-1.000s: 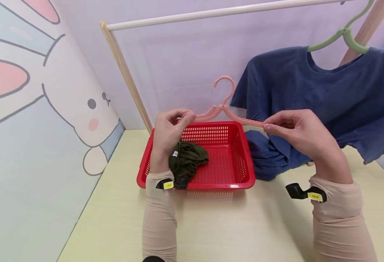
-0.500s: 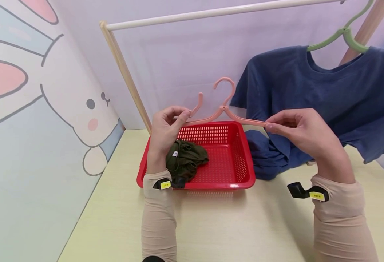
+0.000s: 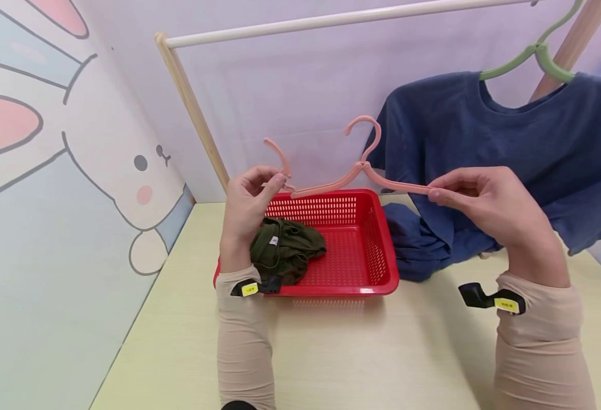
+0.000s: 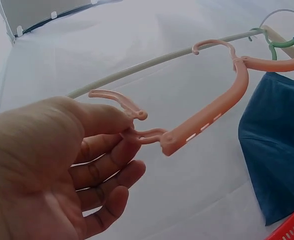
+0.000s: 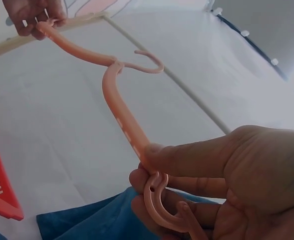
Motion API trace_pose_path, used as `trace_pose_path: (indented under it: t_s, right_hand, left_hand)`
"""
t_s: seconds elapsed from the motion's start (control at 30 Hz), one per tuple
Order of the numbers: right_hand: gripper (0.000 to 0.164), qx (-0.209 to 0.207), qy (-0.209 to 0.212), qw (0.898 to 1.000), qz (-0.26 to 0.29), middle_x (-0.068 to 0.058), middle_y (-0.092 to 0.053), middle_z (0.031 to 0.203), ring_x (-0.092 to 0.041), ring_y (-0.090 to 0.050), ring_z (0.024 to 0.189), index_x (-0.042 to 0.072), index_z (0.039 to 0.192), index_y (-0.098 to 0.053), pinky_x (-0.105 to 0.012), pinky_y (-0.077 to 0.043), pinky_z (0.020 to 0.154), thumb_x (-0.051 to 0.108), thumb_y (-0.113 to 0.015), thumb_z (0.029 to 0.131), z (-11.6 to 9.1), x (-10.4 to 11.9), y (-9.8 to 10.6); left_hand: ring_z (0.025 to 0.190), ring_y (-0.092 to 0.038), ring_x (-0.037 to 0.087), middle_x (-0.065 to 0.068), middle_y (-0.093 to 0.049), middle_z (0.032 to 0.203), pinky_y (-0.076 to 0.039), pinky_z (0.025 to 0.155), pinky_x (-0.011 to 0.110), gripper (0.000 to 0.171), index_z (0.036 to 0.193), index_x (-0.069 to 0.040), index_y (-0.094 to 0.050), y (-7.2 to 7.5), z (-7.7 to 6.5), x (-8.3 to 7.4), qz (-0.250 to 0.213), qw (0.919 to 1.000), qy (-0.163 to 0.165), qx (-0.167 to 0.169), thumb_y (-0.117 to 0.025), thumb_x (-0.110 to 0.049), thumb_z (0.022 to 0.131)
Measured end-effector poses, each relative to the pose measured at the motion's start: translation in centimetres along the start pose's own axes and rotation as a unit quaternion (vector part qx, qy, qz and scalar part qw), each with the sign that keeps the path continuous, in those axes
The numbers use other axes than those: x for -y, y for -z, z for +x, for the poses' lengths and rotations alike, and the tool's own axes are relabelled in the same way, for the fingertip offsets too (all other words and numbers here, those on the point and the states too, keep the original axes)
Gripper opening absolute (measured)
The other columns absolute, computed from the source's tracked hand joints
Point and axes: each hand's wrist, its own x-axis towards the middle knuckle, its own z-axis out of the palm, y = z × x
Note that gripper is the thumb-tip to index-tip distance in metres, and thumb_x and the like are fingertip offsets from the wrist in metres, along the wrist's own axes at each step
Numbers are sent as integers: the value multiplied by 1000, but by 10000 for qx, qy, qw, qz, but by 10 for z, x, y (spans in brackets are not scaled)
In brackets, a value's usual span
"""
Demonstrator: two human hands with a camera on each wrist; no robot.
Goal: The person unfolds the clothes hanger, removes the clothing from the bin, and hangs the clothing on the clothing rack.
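A pink folding hanger (image 3: pixel 331 185) is stretched between both hands above the back of the red basket, its hook upward. My left hand (image 3: pixel 249 199) pinches the jointed link at its left end between thumb and finger. From that link a thin curved piece (image 4: pixel 118 99) swings up and outward, seen in the left wrist view. My right hand (image 3: pixel 490 196) pinches the right arm near its end. In the right wrist view a hinged curved end piece (image 5: pixel 159 200) hangs folded beneath those fingers. Under the hanger, a dark green garment (image 3: pixel 292 247) lies crumpled in the red basket (image 3: pixel 331 290).
A navy T-shirt (image 3: pixel 515 136) hangs from a green hanger (image 3: pixel 551 65) at the right. Behind the hands runs a white rail (image 3: pixel 331 21) on wooden posts. Crumpled navy cloth (image 3: pixel 418 245) lies on the table (image 3: pixel 356 353) right of the basket. A rabbit-printed wall (image 3: pixel 90 171) stands at left.
The hanger's left end piece has unfolded, swinging up and then outward to the left. My left hand has moved left, my right hand slightly right, and the hook has shifted right.
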Motion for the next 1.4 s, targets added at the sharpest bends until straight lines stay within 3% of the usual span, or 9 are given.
trace_pose_path:
  t_s: [0.13, 0.37, 0.57, 0.77, 0.87, 1.17, 1.4]
  right_hand:
    - [28, -89, -6, 10000, -14, 9, -79, 93, -18, -66, 83, 15, 122, -85, -23, -54, 65, 36, -84, 103, -1, -2, 2]
    - [30, -149, -48, 9999, 0, 12, -79, 95, -17, -66, 86, 16, 125, -85, -23, -55, 67, 37, -83, 103, -3, -5, 6]
    - [30, -190, -79, 9998, 12, 13, -79, 98, -12, -68, 88, 15, 126, -84, -20, -56, 69, 36, -81, 105, -4, -7, 9]
    - [32, -268, -147, 9995, 38, 16, -80, 98, -3, -72, 89, 14, 128, -83, -17, -55, 71, 36, -81, 105, -4, -8, 10]
    - [31, -321, -152, 9993, 75, 17, -80, 97, 0, -72, 89, 13, 127, -83, -15, -55, 72, 35, -82, 104, -5, -8, 11]
    - [29, -380, -85, 9987, 320, 18, -80, 95, -1, -73, 88, 10, 126, -83, -16, -55, 70, 30, -82, 105, -5, -9, 13]
    - [27, -545, 57, 9977, 403, 18, -79, 93, -4, -72, 85, 9, 124, -84, -15, -55, 68, 27, -83, 104, -5, -8, 10]
  left_hand:
    - [99, -73, 32, 10, -81, 107, -60, 87, 33, 20, 117, 9, -76, 4, -1, -1, 122, 9999, 46, 23, -74, -7, 106]
    - [99, -67, 22, 5, -79, 107, -57, 87, 29, 19, 116, 6, -78, 10, -3, 0, 140, 9997, 198, 15, -75, -9, 104]
    - [95, -63, 21, 0, -76, 106, -55, 82, 32, 17, 111, 4, -78, 14, -4, 0, 391, 9990, 181, 143, -76, -10, 103]
    - [99, -69, 24, 4, -79, 114, -57, 80, 28, 20, 114, -1, -83, 19, -6, 0, 469, 9978, 253, 384, -80, -15, 100]
    - [95, -72, 22, 3, -83, 108, -59, 80, 28, 21, 117, -4, -85, 21, -7, 0, 334, 9972, 400, 528, -83, -13, 99]
    - [101, -78, 21, 1, -85, 103, -65, 87, 31, 23, 117, 1, -85, 22, -8, -2, 264, 9936, 813, 733, -86, -9, 96]
    - [92, -64, 22, 3, -79, 92, -55, 74, 29, 16, 108, -1, -86, 20, -7, -1, 952, 9870, 836, 991, -86, -13, 98]
